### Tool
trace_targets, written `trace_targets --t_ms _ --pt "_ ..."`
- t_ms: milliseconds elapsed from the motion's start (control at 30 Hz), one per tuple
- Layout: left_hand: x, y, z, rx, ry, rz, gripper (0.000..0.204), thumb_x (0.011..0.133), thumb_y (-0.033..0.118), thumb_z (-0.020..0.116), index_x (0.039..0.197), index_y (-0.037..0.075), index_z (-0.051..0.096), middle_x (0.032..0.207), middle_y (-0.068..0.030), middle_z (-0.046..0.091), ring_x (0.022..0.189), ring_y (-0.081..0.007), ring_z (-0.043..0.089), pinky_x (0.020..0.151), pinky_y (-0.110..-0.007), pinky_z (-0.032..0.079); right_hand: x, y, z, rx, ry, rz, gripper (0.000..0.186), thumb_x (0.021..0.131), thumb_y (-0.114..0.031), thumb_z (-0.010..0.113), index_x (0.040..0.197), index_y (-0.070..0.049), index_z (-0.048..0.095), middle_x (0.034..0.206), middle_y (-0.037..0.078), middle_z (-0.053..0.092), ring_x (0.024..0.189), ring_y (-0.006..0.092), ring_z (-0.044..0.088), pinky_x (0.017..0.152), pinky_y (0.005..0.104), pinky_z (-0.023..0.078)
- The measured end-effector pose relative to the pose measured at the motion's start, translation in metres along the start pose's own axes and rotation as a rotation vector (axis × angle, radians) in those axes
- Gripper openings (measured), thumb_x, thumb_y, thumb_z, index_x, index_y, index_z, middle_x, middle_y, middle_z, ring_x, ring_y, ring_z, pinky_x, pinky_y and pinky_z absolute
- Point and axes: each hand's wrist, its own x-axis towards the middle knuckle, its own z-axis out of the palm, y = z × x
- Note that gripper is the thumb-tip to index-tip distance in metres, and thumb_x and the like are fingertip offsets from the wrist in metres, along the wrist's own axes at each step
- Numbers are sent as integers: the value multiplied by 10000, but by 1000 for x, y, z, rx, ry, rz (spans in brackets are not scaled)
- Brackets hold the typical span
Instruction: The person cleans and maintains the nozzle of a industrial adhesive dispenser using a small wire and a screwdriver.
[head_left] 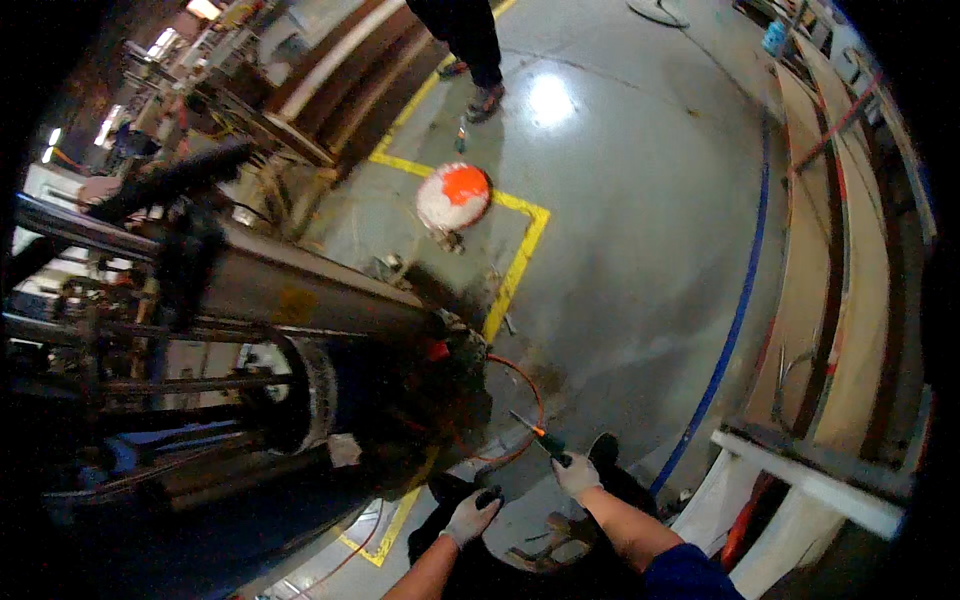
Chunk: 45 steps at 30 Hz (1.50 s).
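We've got both our gloved hands out low in front of us, bare forearms rising from the bottom edge; our left hand (pixel 473 513) hangs loose with its fingers curled and nothing in it, while our right hand (pixel 577 474), blue sleeve at the upper arm, is clenched tight, reaching up and left

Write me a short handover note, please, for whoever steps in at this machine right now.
Right hand: gloved, gripping a screwdriver with its tip towards the machine.
Left hand: gloved, empty, fingers spread, low beside the machine's end.
An orange hose loops from the machine's end across the floor.
A white-and-orange round object lies further off, by the yellow line; another person's legs beyond it.
What is done or left cannot be told from here.
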Motion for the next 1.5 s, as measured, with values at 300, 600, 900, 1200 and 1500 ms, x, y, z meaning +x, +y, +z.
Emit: trace_targets --t_ms 300,600,900,1200,1500 --pt "-140 291 -165 -1230 350 773 555 1007 298 597 1487 88 414 1384 -100 545 1254 -261 545 1037 -408 452 -135 -97 -241 57 169 -336 301 896 -339 681 1014 -64 719 931 159 719 897 343 685 782 416 520" --pt "-46 393 -328 -1928 593 999 403 1030 299 533 1396 132 512 1353 -33 557 1136 -206 561 976 -395 472 -110 -221 -363 126 206 -403 300 906 -299 682 1045 -33 694 857 114 700 824 244 670 773 374 520" --pt "-21 404 -418 -2028 676 1156 480 1024 458 474 1375 140 555 1266 -95 621 1118 -294 585 981 -481 479 -75 -390 -455 1 88 -651 203 892 -195 694 986 -17 665 841 129 696 784 221 666 745 354 520" --pt "-147 594 -400 -1826 868 998 558 933 555 534 1317 149 541 1187 -89 641 1027 -303 638 865 -491 560 -90 -646 -553 6 -196 -1323 299 828 -104 727 1110 -14 684 975 150 718 854 248 699 776 340 533" --pt "-214 665 -395 -1897 1174 979 649 922 658 477 1334 160 537 1103 -112 686 788 -321 701 705 -533 604 -107 -759 -629 -145 -670 -1747 338 769 -112 757 1095 -60 687 828 140 673 718 338 663 629 408 526"
